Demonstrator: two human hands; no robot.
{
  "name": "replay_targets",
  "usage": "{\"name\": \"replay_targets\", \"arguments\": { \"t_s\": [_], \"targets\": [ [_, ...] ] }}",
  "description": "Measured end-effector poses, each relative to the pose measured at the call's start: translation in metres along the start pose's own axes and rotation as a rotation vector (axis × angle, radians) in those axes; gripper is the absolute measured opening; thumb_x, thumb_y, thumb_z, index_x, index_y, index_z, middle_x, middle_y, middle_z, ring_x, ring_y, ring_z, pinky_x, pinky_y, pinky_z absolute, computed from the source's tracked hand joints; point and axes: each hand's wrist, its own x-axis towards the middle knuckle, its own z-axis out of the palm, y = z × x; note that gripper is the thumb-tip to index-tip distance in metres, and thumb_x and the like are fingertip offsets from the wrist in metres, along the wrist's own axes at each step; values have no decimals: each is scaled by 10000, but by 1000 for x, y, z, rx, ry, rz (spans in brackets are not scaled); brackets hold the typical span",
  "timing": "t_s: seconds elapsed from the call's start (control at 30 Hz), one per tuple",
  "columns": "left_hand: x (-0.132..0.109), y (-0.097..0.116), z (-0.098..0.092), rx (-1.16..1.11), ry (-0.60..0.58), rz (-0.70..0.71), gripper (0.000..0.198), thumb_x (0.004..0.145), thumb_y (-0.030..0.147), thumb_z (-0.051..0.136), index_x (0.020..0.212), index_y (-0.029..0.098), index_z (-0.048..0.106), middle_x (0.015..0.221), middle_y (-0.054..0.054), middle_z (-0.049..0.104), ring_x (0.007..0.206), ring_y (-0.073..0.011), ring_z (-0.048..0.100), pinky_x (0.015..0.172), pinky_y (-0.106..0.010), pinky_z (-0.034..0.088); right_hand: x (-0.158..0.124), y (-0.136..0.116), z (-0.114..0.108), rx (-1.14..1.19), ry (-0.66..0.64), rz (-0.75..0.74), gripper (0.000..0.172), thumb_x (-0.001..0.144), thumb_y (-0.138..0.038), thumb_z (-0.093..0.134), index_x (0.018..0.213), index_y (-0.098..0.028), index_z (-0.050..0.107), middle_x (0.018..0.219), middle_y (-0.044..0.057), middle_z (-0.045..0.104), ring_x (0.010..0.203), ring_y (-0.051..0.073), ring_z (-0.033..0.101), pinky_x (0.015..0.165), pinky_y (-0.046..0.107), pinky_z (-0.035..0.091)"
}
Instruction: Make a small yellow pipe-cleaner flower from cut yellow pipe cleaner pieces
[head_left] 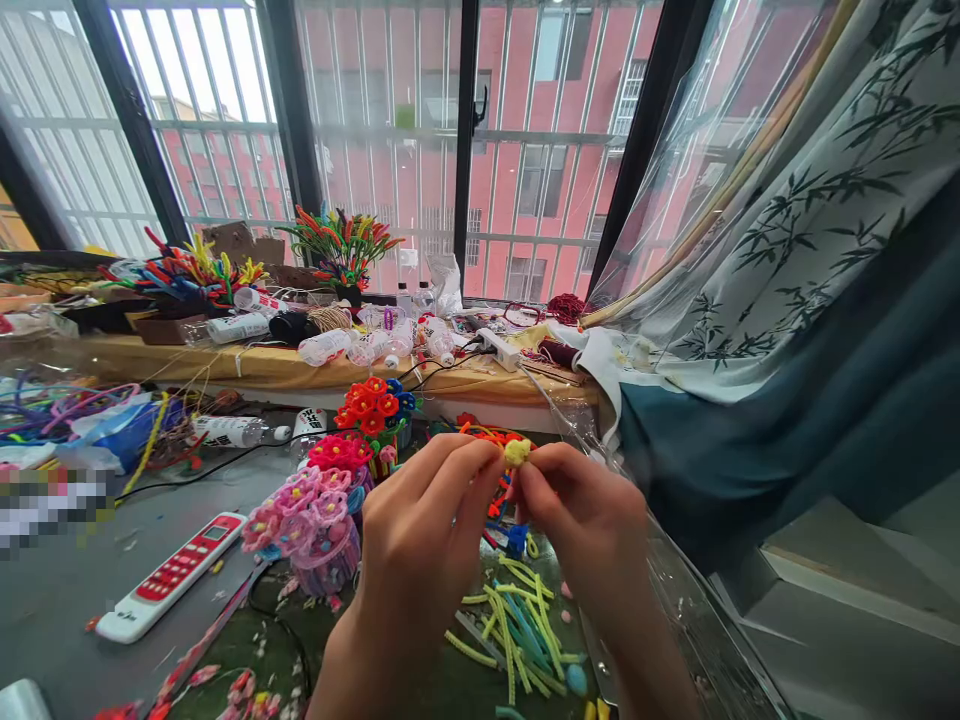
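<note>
Held up in the middle of the view is a small bunched yellow pipe cleaner (517, 453), pinched from both sides. My left hand (431, 520) has its thumb and fingertips closed on its left side. From the right, my right hand (589, 505) grips it between thumb and forefinger. Below the hands lie loose yellow-green and blue pipe cleaner pieces (517, 625) on the dark table. Orange pipe cleaner pieces (495, 438) show partly behind the fingers. To the left of my left hand stand pink pipe cleaner flowers (319, 510) in a clear cup.
Red flowers (367, 405) stand behind the pink ones. A white and red remote (172, 578) lies at left, near a black cable (285, 615). Several plastic bottles (326, 347) and a power strip (499, 349) crowd the sill. A dark curtain (720, 470) hangs at right.
</note>
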Motion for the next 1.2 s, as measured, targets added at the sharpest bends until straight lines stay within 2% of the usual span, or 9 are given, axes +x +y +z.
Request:
{"name": "replay_targets", "arguments": {
  "t_s": [0.1, 0.27, 0.47, 0.6, 0.77, 0.93, 1.1, 1.2],
  "targets": [
    [1, 0, -3, -32, 8, -16, 88, 903, 92, 624, 939, 170, 643, 859, -14, 717, 750, -114, 686, 716, -207, 551, 0, 2, 1, 71, -6, 26, 203, 865, -189, 582, 665, -194, 612, 565, -45, 580, 520, 105, 538, 512, 202, 424],
    [3, -2, -7, -81, -4, -53, 98, 894, 98, 632, 940, 183, 647, 885, -14, 719, 757, -117, 684, 708, -213, 555, 1, 8, -1, 165, -94, 45, 198, 908, -268, 584, 730, -195, 632, 622, -19, 596, 572, 129, 557, 529, 225, 447],
    [3, -1, -8, -70, -39, -31, 121, 888, 111, 646, 982, 186, 636, 897, -20, 719, 772, -126, 688, 740, -227, 563, -1, 11, -2, 64, -122, -53, 165, 942, -275, 571, 807, -209, 639, 754, 8, 638, 676, 153, 569, 623, 265, 469],
    [1, -1, -5, -22, 3, 13, 123, 883, 102, 652, 987, 166, 638, 898, -25, 715, 784, -121, 694, 757, -218, 562, -2, 10, -1, 43, -117, -107, 167, 954, -252, 556, 805, -216, 621, 774, 0, 634, 701, 153, 582, 655, 270, 463],
    [0, 1, -2, 52, 69, 79, 123, 886, 78, 635, 990, 139, 660, 914, -57, 728, 811, -134, 703, 774, -226, 559, -2, 7, -1, -19, -92, -108, 185, 953, -250, 548, 779, -217, 605, 731, -13, 616, 664, 144, 560, 617, 253, 444],
    [-1, 5, -3, -29, 53, -4, 137, 878, 74, 642, 966, 177, 658, 885, -28, 722, 770, -124, 688, 732, -217, 563, -2, 4, -3, -76, -80, -141, 173, 933, -231, 559, 773, -209, 621, 721, -11, 636, 642, 136, 575, 601, 237, 456],
    [-1, 6, -7, -154, 34, -91, 138, 857, 59, 644, 858, 195, 627, 793, 5, 677, 651, -100, 623, 636, -209, 544, 0, 4, -7, -35, -141, -65, 164, 907, -283, 613, 770, -207, 663, 649, -20, 649, 583, 132, 590, 557, 234, 468],
    [2, 3, -8, -194, -24, -97, 150, 860, 40, 631, 843, 188, 615, 781, 12, 662, 631, -85, 592, 624, -193, 524, 2, 6, -8, 132, -195, 56, 182, 907, -335, 625, 796, -203, 682, 653, -13, 655, 593, 135, 617, 558, 238, 498]
  ]
}}
